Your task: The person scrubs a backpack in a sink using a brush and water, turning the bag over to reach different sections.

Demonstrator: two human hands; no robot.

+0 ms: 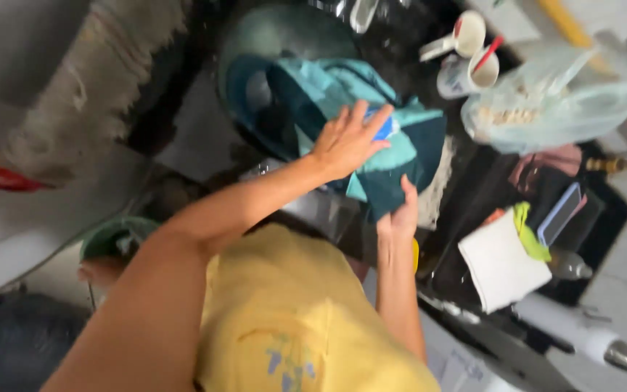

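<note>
A teal and dark green cloth (342, 91) lies bunched over a teal basin (244, 87). My left hand (346, 141) presses down on the cloth, its fingers over a small blue object (386, 129), perhaps soap or a brush; I cannot tell which. My right hand (400, 214) grips the dark lower edge of the cloth (390, 185) from below. My yellow shirt (292, 319) fills the bottom of the view.
Two white mugs (469, 51) stand beyond the cloth, with a clear plastic bag (553, 109) beside them. To the right lie a white folded cloth (502, 265), a green rag (530, 234), a blue flat slab (560, 214) and a brass tap (618, 163).
</note>
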